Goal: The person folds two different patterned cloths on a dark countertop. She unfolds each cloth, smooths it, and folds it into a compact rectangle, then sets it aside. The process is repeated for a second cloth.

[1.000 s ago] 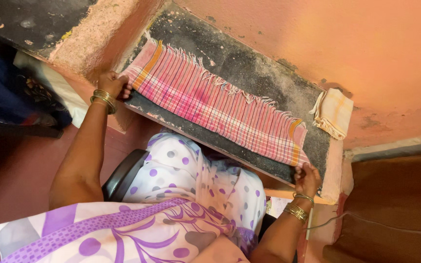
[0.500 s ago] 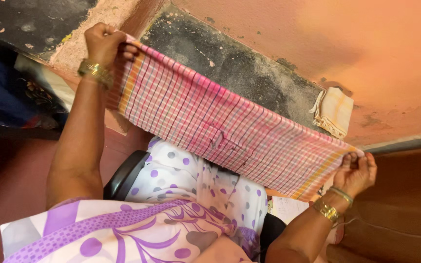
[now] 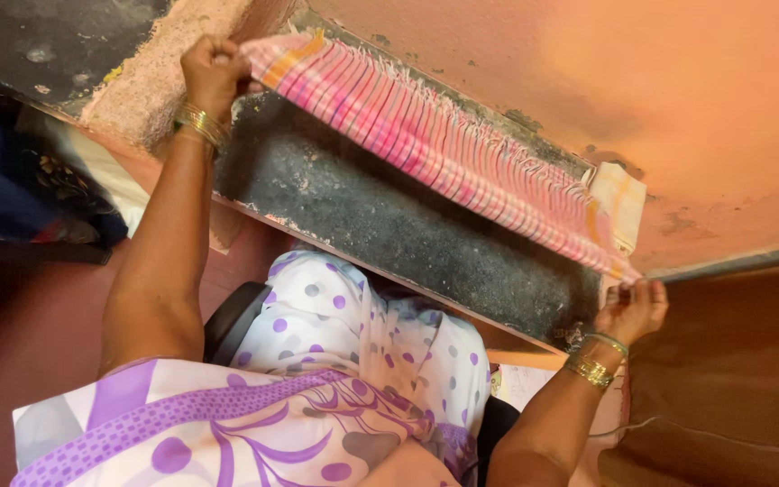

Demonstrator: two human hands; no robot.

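Pink checked cloth (image 3: 444, 135), striped in white and orange at its ends and fringed along one edge, stretches taut in the air above a dark stone shelf (image 3: 389, 216). At the far left of the view a pale bundle and dark fabric sit in shadow below the rough plastered ledge (image 3: 151, 81). Just right of that, the left hand (image 3: 214, 68) is raised, its fingers closed tight around one orange-banded end of the cloth, gold bangles at the wrist. From there the cloth runs down and to the right, lifted clear of the shelf and folded lengthwise so it reads as a narrow band with the fringe hanging toward the wall. The shelf beneath it lies bare and speckled. Near the cloth's right end, a small folded cream towel (image 3: 622, 203) rests at the back corner of the shelf, partly hidden behind the pink cloth. At the right, the right hand (image 3: 633, 307) pinches the other end between thumb and fingers, also with bangles.

Judging by how things lie, the cloth seems partway folded: doubled lengthwise and pulled straight, but not yet brought end to end or set down by the cream towel.
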